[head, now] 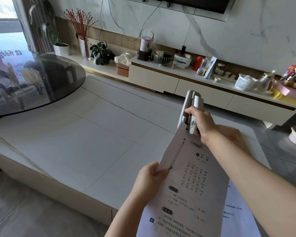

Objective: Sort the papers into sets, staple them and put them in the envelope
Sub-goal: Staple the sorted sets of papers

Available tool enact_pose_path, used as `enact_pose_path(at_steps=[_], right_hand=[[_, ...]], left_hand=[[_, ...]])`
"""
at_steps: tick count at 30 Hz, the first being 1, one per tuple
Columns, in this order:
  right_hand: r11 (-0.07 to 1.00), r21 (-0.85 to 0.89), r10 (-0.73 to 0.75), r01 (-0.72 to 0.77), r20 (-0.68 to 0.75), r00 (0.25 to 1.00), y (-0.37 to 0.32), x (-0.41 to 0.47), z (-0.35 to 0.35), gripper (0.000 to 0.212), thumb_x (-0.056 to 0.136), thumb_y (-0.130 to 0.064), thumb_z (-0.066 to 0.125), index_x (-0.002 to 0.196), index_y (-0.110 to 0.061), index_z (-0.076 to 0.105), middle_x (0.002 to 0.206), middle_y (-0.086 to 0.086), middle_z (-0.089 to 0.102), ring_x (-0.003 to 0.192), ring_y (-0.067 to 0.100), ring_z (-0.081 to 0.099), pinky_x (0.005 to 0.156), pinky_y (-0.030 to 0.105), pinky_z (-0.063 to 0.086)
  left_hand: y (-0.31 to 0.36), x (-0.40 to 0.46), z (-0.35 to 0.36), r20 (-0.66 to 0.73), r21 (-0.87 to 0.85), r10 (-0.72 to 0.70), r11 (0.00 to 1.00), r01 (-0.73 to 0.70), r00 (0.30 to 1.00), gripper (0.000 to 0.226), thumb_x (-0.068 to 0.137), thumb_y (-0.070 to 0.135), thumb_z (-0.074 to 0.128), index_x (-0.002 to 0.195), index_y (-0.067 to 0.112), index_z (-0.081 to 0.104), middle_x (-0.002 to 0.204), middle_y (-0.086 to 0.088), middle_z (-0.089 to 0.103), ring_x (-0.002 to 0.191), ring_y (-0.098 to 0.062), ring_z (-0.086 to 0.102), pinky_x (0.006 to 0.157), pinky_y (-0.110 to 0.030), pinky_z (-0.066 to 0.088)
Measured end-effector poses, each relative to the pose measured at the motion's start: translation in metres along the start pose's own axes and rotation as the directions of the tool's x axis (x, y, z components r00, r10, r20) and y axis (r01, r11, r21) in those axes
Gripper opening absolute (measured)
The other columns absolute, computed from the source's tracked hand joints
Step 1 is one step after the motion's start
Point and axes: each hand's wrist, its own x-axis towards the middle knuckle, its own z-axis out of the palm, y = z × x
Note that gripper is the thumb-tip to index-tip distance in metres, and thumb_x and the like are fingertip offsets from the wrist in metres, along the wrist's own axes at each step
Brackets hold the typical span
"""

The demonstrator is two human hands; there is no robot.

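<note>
Loose sheets (237,218) lie below the held paper set (191,177). Left hand (150,178) pinches its side edge, steadying it. Right hand (201,124) clamps the stapler (191,106) over the top corner. Envelope (232,137) sits behind the right wrist.

Left hand (151,177): raised, forearm coming up from the lower edge, fingers and thumb pinching the left edge of the paper set (191,185). Right hand (201,124): arm stretched forward from the right, fingers curled round the stapler (191,108) at the set's top corner.
</note>
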Motion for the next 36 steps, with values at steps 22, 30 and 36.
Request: enact_pose_path(at_steps=[22,30,36], right_hand=[[0.995,0.091,-0.037,0.036,0.006,0.999,-0.006,0.001,0.006,0.016,0.086,-0.032,0.064,0.091,-0.017,0.059,0.074,0.000,0.059,0.064,0.016,0.058,0.055,0.025,0.048],[0.994,0.105,-0.037,0.037,0.004,0.999,-0.008,-0.001,0.009,0.017,0.086,-0.031,0.064,0.093,-0.016,0.059,0.072,0.000,0.059,0.060,0.016,0.058,0.053,0.024,0.047],[0.993,0.106,-0.050,0.052,-0.019,0.999,-0.010,-0.002,0.010,0.017,0.084,-0.036,0.065,0.080,-0.021,0.060,0.067,-0.002,0.058,0.058,0.015,0.057,0.054,0.023,0.045]], left_hand=[[0.001,-0.002,-0.004,0.022,0.071,0.018,0.997,-0.020,1.000,0.016,0.088,0.027,0.053,0.088,0.013,0.061,0.090,-0.011,0.069,0.069,-0.016,0.060,0.075,-0.041,0.054],[0.002,-0.004,-0.004,0.009,0.055,0.023,0.998,-0.024,1.000,0.013,0.091,0.024,0.055,0.087,0.017,0.064,0.086,-0.003,0.071,0.070,-0.013,0.065,0.071,-0.032,0.054],[0.005,-0.006,-0.005,0.006,0.071,0.033,0.997,-0.033,0.999,0.013,0.092,0.023,0.054,0.085,0.018,0.063,0.086,-0.002,0.071,0.077,-0.017,0.068,0.070,-0.029,0.053]])
